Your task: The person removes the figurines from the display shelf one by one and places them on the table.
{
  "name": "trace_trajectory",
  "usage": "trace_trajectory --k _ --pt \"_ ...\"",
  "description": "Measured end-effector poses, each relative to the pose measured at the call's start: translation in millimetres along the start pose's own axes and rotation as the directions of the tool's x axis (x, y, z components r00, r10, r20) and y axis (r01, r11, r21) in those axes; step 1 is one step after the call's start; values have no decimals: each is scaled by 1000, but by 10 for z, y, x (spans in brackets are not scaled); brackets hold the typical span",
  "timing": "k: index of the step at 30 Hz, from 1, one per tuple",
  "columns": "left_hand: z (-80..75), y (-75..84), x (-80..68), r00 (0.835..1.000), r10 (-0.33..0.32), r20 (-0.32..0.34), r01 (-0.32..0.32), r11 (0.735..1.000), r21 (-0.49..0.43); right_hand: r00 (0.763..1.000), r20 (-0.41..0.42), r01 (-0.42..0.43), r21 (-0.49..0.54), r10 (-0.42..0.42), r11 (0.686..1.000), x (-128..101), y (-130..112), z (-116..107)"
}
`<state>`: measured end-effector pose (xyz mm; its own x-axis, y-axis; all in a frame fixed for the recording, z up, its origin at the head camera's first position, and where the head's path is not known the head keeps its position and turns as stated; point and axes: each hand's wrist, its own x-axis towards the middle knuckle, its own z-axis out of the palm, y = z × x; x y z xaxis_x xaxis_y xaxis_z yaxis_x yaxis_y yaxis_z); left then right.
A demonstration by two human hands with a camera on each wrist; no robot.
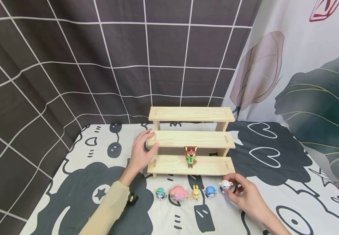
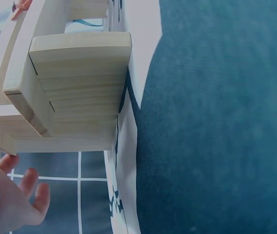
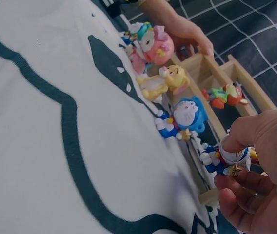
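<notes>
My right hand [image 1: 246,192] pinches a small figurine in a white horned hood [image 3: 233,153] between thumb and fingers, just in front of the shelf's right end. The figurine has a blue body and a gold star. My left hand [image 1: 141,151] grips the left end of the middle board of a three-step wooden shelf [image 1: 193,139], its thumb at the front and fingers over the edge. On the lowest board stands a red fox figurine [image 1: 190,157] in green. Left of the held figurine, a blue-hooded figurine [image 1: 210,192] stands on the cloth.
Farther left along the row are a yellow rabbit-eared figurine [image 1: 195,193], a pink round figurine [image 1: 178,193] and a green-capped figurine [image 1: 160,193]. A patterned black-and-white cloth [image 1: 99,150] lies under everything. Behind the shelf hangs a dark grid-patterned curtain [image 1: 169,49].
</notes>
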<state>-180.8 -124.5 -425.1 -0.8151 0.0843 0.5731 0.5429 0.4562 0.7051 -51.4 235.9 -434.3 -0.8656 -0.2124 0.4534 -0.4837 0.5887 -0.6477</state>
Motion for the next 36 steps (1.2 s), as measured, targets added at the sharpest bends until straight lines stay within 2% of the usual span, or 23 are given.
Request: trace_trajectory --k 11,18,36 --pt "8 -9 6 1000 2 -2 -2 1000 0 997 42 -59 -31 60 998 -43 51 36" --pt "9 -19 7 1000 2 -3 -2 1000 -3 999 34 -26 -33 27 999 -59 80 78" --pt "11 -11 8 1000 -1 -2 1 1000 -1 997 56 -50 -17 51 999 -74 82 75"
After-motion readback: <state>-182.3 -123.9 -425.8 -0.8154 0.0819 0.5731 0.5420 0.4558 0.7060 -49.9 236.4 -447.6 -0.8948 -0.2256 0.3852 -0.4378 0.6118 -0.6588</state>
